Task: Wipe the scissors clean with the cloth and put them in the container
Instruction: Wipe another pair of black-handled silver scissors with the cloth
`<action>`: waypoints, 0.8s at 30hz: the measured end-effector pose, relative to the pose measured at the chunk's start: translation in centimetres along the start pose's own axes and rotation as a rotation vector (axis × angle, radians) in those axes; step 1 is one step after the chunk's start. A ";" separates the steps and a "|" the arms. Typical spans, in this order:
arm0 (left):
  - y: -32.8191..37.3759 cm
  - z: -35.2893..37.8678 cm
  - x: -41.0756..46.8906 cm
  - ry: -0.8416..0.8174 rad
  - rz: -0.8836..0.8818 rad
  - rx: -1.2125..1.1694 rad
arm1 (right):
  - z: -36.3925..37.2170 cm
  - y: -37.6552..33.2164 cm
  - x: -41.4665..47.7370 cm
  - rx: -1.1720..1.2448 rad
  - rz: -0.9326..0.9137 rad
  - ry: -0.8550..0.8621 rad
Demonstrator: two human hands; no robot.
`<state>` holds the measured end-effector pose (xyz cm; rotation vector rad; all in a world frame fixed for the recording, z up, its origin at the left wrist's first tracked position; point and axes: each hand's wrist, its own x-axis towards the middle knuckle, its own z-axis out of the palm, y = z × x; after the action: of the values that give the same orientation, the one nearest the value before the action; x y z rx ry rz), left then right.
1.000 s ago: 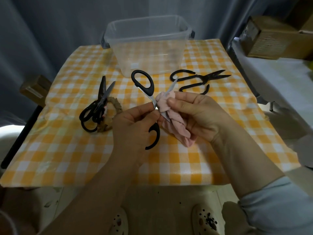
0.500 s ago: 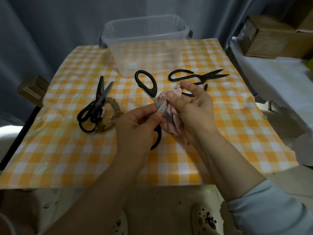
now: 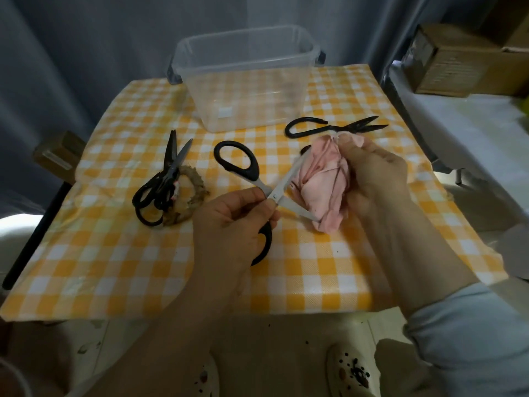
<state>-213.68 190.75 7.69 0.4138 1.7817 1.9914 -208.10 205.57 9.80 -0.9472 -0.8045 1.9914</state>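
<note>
Left hand (image 3: 229, 222) first: from the head camera, its thumb and fingertips pinch the scissors (image 3: 274, 195) right at the pivot screw, with the other fingers curled under. These scissors have black loop handles and pale blades, and they are spread wide open above the yellow-and-white checked tablecloth (image 3: 114, 253). One handle sticks up and away. The other is half hidden behind the left hand.

Right hand (image 3: 375, 173) grips a bunched pink cloth (image 3: 323, 179), with its fingers wrapped round the far side of the bundle. The upper blade runs into the folds, and the lower blade lies against the cloth's bottom end.

At the far edge of the table stands the clear plastic container (image 3: 246, 90). It has a small white sticker (image 3: 225, 112) low on its front wall, and I can make out no writing on it.

To the left, a black-handled pair (image 3: 169, 173) lies across a woven ring (image 3: 197, 181). Just behind the cloth lie all-black shears (image 3: 337, 128), with their tips pointing right.

Off to the right is a cardboard box (image 3: 458, 64), and the print on its side is too blurred to read.
</note>
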 end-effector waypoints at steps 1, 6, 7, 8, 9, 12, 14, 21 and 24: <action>0.1 -0.2 0.1 0.007 -0.005 -0.010 | -0.2 -0.1 -0.1 -0.056 -0.002 -0.021; 0.7 -0.5 0.6 0.062 -0.016 -0.097 | 0.3 0.7 -1.0 -0.359 -0.071 -0.228; 0.7 -0.5 0.6 0.066 -0.010 -0.099 | 0.4 0.6 -1.0 -0.417 -0.113 -0.246; 0.8 -0.5 0.6 0.071 -0.003 -0.101 | 0.6 0.5 -1.1 -0.468 -0.143 -0.262; 0.8 -0.6 0.7 0.076 0.003 -0.105 | 0.7 0.5 -1.2 -0.517 -0.157 -0.286; 0.8 -0.8 0.8 0.075 0.018 -0.107 | 0.8 0.2 -2.1 -0.597 -0.160 -0.412; 0.8 -0.8 0.8 0.064 0.027 -0.102 | 0.9 0.1 -2.8 -0.575 -0.130 -0.479; 0.5 -0.7 0.7 0.055 0.021 -0.076 | 0.6 0.6 -2.3 -0.499 -0.013 -0.472; 0.3 -0.5 0.6 0.075 0.013 -0.082 | 0.6 0.6 -2.2 -0.468 0.037 -0.508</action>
<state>-214.48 190.66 7.88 0.3294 1.7382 2.1065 -207.88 203.28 10.43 -0.7034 -1.5954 2.1498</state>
